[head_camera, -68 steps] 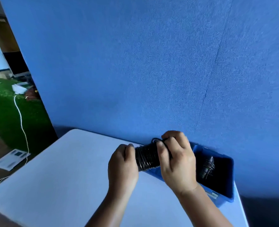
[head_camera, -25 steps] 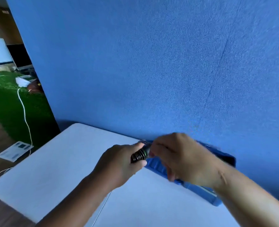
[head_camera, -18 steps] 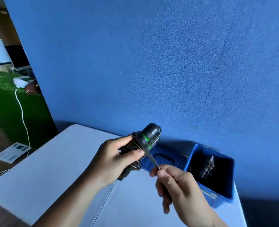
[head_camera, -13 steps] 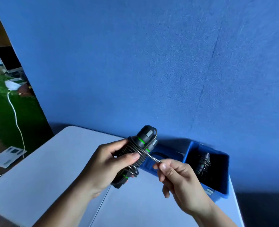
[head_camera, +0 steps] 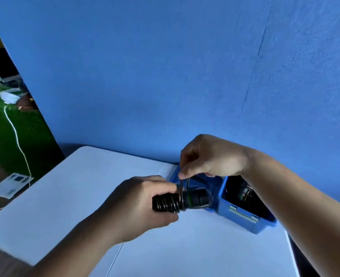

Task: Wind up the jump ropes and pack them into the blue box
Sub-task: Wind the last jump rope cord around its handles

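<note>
A blue wall (head_camera: 185, 76) is rising behind a white table (head_camera: 75, 196). Above the table the left hand (head_camera: 143, 204) is gripping the rope (head_camera: 177, 200) — black handles wound in cord — with its fingers curled round the wound end. Just above it the right hand (head_camera: 211, 156) is pinching a loop of the cord between thumb and forefinger. The box (head_camera: 224, 202) is standing open under the right wrist, with a second rope (head_camera: 245, 191) lying inside. Far left of the left hand, a white cable (head_camera: 15, 132) is trailing over green turf (head_camera: 31, 140).
</note>
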`<state>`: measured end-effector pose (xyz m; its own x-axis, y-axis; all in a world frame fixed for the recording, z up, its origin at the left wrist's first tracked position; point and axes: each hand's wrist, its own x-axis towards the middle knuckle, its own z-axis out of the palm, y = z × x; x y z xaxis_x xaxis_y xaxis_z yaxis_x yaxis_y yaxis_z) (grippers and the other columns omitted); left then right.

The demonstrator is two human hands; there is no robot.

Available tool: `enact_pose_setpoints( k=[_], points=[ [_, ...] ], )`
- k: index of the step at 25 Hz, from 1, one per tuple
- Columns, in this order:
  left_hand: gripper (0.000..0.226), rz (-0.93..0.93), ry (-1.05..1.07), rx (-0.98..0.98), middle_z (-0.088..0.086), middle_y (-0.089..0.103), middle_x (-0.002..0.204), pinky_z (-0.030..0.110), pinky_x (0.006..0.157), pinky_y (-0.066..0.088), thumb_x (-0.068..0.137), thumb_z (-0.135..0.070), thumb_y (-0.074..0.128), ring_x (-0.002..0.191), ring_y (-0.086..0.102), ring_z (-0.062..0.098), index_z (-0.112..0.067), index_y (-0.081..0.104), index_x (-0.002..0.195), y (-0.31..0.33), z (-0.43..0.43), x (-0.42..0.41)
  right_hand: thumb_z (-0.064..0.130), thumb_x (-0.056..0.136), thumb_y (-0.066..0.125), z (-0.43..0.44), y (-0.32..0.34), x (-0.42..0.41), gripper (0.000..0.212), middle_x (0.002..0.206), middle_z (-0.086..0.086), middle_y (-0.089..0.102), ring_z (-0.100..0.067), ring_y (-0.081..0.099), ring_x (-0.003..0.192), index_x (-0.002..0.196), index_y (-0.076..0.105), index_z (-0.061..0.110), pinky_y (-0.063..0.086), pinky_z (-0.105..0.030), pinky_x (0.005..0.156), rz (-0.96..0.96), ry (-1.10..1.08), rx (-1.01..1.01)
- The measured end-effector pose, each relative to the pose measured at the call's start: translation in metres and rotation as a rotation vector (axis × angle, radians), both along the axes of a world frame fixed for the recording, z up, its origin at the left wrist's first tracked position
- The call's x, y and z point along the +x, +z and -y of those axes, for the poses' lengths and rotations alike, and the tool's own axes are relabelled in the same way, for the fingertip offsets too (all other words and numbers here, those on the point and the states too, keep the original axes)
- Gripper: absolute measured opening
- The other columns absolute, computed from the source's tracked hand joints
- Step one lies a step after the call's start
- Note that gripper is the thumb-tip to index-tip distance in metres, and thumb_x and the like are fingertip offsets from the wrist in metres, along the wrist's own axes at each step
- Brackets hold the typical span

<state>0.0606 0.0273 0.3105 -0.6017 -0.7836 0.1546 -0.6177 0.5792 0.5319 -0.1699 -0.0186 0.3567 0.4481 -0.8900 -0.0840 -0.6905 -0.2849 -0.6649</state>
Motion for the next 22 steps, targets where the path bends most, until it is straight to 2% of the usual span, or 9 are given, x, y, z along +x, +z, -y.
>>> enact_pose_setpoints(
  k=[2,5,7,9,14,16,18,20,22],
  points=[
    [0.035,0.013,0.117,-0.100,-0.020,0.062,0.098,0.031,0.071,0.052,0.070,-0.050,0.071,0.080,0.061,0.006,-0.048,0.062,0.104,-0.004,-0.002,-0.003,0.032,0.081,0.071,-0.020,0.001,0.017,0.014,0.060,0.009,0.059,-0.004,0.052,0.057,0.074,0.068,0.019,0.039,-0.019,0.052,-0.184,-0.094,-0.252],
    [0.046,0.083,0.262,-0.242,-0.026,0.054,0.110,0.028,0.065,0.053,0.070,-0.054,0.065,0.073,0.063,0.007,-0.057,0.049,0.113,-0.015,-0.005,-0.006,0.042,0.074,0.068,-0.052,-0.015,0.032,0.018,0.074,0.010,0.059,-0.005,0.055,0.070,0.078,0.064,0.025,0.043,-0.019,0.057,-0.105,-0.222,-0.331],
    [0.046,0.134,0.305,-0.353,-0.023,0.054,0.106,0.027,0.049,0.050,0.067,-0.051,0.069,0.060,0.060,0.009,-0.051,0.054,0.110,-0.026,-0.007,-0.009,0.048,0.069,0.072,-0.055,-0.030,0.034,0.025,0.077,0.010,0.056,-0.007,0.055,0.070,0.075,0.061,0.026,0.045,-0.022,0.061,-0.070,-0.250,-0.358],
    [0.037,0.128,0.360,-0.395,-0.021,0.058,0.099,0.025,0.040,0.043,0.062,-0.045,0.075,0.056,0.059,0.010,-0.044,0.065,0.098,-0.034,-0.010,-0.012,0.047,0.071,0.072,-0.056,-0.045,0.037,0.024,0.077,0.009,0.055,-0.010,0.055,0.069,0.073,0.065,0.024,0.047,-0.027,0.064,-0.047,-0.263,-0.418],
    [0.035,0.100,0.421,-0.413,-0.020,0.065,0.098,0.029,0.042,0.048,0.063,-0.036,0.081,0.065,0.063,0.015,-0.040,0.068,0.095,-0.048,-0.013,-0.017,0.032,0.079,0.072,-0.058,-0.067,0.037,0.018,0.074,0.005,0.056,-0.014,0.056,0.065,0.069,0.070,0.017,0.047,-0.032,0.062,0.079,-0.341,-0.483],
    [0.034,0.113,0.419,-0.405,-0.019,0.065,0.095,0.028,0.042,0.047,0.065,-0.038,0.080,0.063,0.062,0.015,-0.041,0.068,0.096,-0.053,-0.014,-0.019,0.029,0.079,0.064,-0.056,-0.075,0.042,0.021,0.071,0.005,0.054,-0.015,0.054,0.061,0.064,0.064,0.015,0.048,-0.036,0.057,-0.036,-0.363,-0.535],
    [0.030,0.100,0.434,-0.373,-0.019,0.065,0.096,0.027,0.043,0.047,0.068,-0.039,0.072,0.063,0.062,0.015,-0.042,0.068,0.098,-0.057,-0.014,-0.022,0.025,0.077,0.060,-0.055,-0.084,0.052,0.019,0.069,0.004,0.051,-0.018,0.053,0.060,0.061,0.058,0.015,0.046,-0.034,0.051,-0.155,-0.402,-0.642],
    [0.041,0.092,0.443,-0.316,-0.021,0.063,0.104,0.027,0.046,0.048,0.065,-0.041,0.071,0.069,0.063,0.014,-0.044,0.066,0.106,-0.061,-0.016,-0.025,0.023,0.078,0.056,-0.056,-0.092,0.056,0.018,0.072,0.003,0.052,-0.020,0.054,0.065,0.062,0.056,0.016,0.042,-0.029,0.051,-0.141,-0.443,-0.697],
    [0.054,0.081,0.421,-0.283,-0.022,0.057,0.115,0.025,0.049,0.048,0.064,-0.048,0.071,0.077,0.062,0.012,-0.046,0.061,0.117,-0.066,-0.018,-0.025,0.025,0.084,0.052,-0.055,-0.098,0.054,0.017,0.080,0.006,0.053,-0.017,0.053,0.075,0.071,0.059,0.018,0.044,-0.030,0.055,-0.028,-0.500,-0.695]
  ],
)
